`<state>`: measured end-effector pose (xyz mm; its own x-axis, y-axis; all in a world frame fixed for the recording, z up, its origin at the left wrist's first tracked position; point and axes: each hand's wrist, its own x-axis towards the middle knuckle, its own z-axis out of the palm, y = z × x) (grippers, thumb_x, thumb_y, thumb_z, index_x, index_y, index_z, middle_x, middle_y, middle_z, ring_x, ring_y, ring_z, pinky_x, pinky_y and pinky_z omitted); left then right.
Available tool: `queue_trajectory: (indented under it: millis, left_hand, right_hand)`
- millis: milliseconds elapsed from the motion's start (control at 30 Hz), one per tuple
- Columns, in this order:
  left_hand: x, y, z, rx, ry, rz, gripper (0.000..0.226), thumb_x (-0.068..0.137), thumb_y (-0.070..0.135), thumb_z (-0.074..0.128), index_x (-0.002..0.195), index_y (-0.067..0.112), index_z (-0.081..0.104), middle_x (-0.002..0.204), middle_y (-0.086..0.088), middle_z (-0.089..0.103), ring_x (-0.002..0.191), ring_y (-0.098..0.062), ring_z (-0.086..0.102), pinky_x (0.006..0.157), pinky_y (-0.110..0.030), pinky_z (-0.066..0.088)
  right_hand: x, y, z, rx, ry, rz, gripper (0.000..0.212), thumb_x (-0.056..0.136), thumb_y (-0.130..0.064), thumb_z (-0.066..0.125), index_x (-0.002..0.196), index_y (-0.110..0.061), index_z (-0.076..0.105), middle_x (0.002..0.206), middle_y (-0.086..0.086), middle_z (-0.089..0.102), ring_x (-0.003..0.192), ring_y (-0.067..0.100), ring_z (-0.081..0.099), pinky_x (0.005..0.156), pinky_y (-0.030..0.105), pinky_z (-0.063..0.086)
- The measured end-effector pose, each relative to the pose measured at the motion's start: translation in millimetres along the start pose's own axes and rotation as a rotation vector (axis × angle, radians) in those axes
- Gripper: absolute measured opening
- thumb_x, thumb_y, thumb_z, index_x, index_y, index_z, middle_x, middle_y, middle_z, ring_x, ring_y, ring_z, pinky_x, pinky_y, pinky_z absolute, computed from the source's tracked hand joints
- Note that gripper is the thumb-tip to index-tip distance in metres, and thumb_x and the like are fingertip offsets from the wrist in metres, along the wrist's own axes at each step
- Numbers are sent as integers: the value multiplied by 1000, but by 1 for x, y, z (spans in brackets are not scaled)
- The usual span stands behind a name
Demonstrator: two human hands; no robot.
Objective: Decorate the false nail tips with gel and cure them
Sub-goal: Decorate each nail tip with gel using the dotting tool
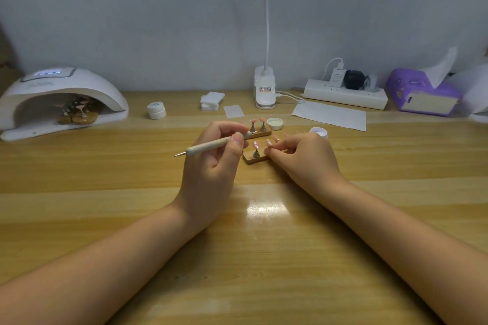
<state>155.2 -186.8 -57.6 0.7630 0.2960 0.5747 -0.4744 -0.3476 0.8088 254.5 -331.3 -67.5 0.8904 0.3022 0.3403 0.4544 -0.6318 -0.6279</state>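
My left hand (211, 163) grips a cream dotting pen (208, 145), its metal tip pointing left. My right hand (303, 158) pinches a small stand with a pink nail tip (269, 144) on the near wooden holder (254, 159). A second stand with a pink nail tip (255, 144) sits on that holder. The far wooden holder (261, 133) carries two more tips on stands. An open gel jar (320, 132) is just behind my right hand, its lid (275, 123) lying beside it. The white curing lamp (60, 97) at the left holds further holders with tips inside.
A closed white jar (156, 110), a stack of white wipes (211, 101) and a paper sheet (330, 115) lie on the wooden table. A clip desk lamp (264, 87), power strip (346, 96) and purple tissue box (422, 92) line the back wall.
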Motion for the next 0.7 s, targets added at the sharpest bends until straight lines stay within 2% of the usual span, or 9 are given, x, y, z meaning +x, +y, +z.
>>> queue_trajectory:
  millis: [100, 233, 333, 400, 467, 567, 633, 700]
  left_hand:
    - [0, 0, 0, 1, 2, -9, 14, 93, 22, 50, 100, 22, 62, 93, 3, 68, 89, -16, 66, 79, -40, 56]
    - [0, 0, 0, -11, 8, -16, 14, 93, 22, 50, 100, 21, 62, 92, 2, 68, 88, -16, 66, 79, -39, 56]
    - [0, 0, -1, -13, 0, -20, 14, 93, 23, 50, 100, 23, 62, 94, 6, 67, 90, -15, 66, 78, -33, 56]
    - [0, 0, -2, -25, 1, -22, 14, 93, 22, 50, 100, 22, 62, 94, 7, 68, 90, -13, 66, 78, -28, 55]
    - [1, 0, -3, -35, 5, -22, 14, 93, 22, 50, 100, 21, 62, 95, 7, 68, 91, -12, 66, 77, -24, 54]
    - [0, 0, -3, -47, 4, -30, 14, 92, 22, 50, 100, 20, 62, 96, 7, 68, 91, -9, 66, 76, -20, 52]
    - [-1, 0, -3, -49, 7, -37, 15, 92, 23, 50, 99, 20, 62, 96, 8, 68, 91, -8, 66, 76, -19, 52]
    - [-1, 0, -3, -44, 11, -38, 15, 91, 23, 50, 99, 20, 62, 95, 9, 68, 91, -8, 66, 77, -21, 53]
  right_hand:
    - [-1, -2, 0, -44, -6, -20, 19, 85, -37, 69, 96, -24, 77, 95, -5, 74, 87, 11, 64, 78, 38, 54]
    - [-5, -5, -2, -99, 11, -55, 17, 86, -34, 67, 92, -22, 78, 89, -6, 75, 86, 12, 65, 74, 32, 53]
    - [-9, -8, -5, -110, 32, -89, 21, 87, -36, 64, 87, -21, 78, 79, -7, 72, 79, 11, 63, 68, 31, 52]
    - [-12, -9, -10, -101, 80, -130, 27, 88, -41, 61, 78, -20, 76, 63, -14, 61, 65, 7, 56, 58, 28, 45]
    - [-12, -9, -17, -58, 136, -173, 31, 89, -44, 58, 75, -20, 73, 55, -17, 50, 56, 4, 48, 52, 25, 34]
    - [-5, -6, -30, 0, 248, -252, 29, 90, -43, 57, 90, -17, 71, 62, -8, 54, 59, 9, 50, 53, 27, 37]
    - [2, 3, -39, -16, 338, -284, 28, 87, -35, 62, 103, -12, 66, 80, 0, 59, 76, 16, 54, 66, 31, 44]
    - [8, 17, -48, -39, 372, -267, 42, 81, -34, 64, 115, -11, 60, 105, 7, 56, 99, 20, 51, 83, 32, 45]
